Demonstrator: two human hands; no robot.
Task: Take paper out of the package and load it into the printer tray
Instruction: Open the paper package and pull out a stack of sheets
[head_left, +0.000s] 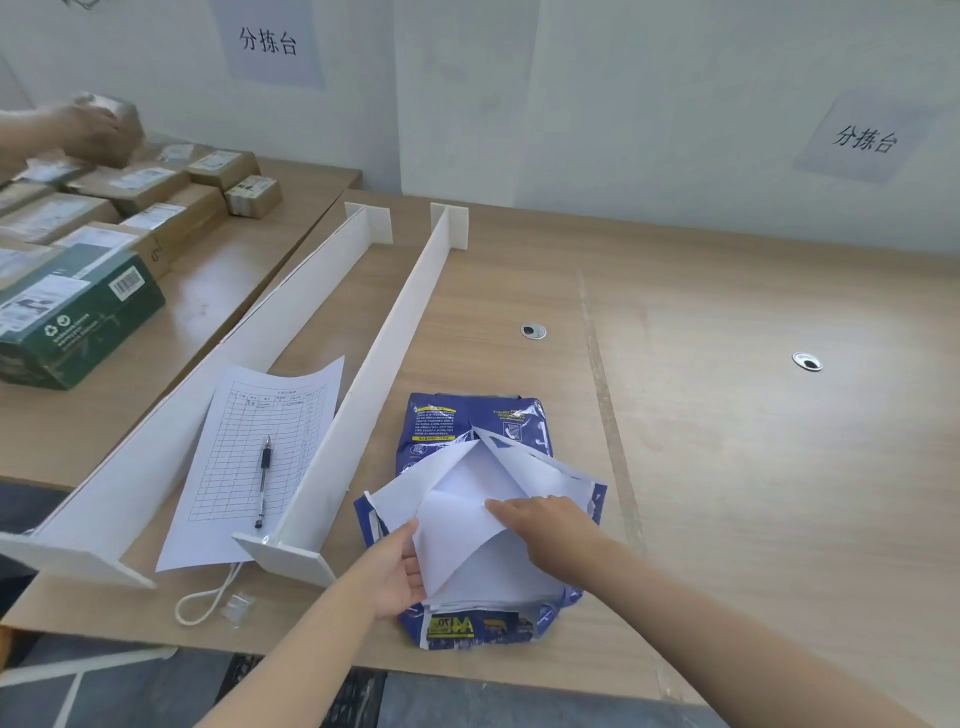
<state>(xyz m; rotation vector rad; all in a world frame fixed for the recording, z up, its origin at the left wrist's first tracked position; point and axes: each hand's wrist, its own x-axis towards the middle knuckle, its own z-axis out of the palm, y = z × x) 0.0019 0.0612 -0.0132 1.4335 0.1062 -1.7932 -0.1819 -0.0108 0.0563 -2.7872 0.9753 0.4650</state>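
Observation:
A blue A4 paper package (457, 423) lies torn open on the wooden table (727, 415), near its front edge. White sheets (483, 566) show inside, with the wrapper's white inner flaps (524, 467) folded back. My left hand (397, 569) grips the left edge of the sheets, and the top sheet (452, 535) curls upward. My right hand (550, 525) rests flat on the paper, fingers pointing left onto the curled sheet. No printer or printer tray is in view.
Two long white dividers (379, 353) run left of the package, with a printed form (260, 452) and a pen (264, 480) between them. A white cord (208, 597) lies near the edge. Cardboard parcels (130, 208) and a green box (72, 322) sit far left, where another person's hand (88, 130) holds a parcel.

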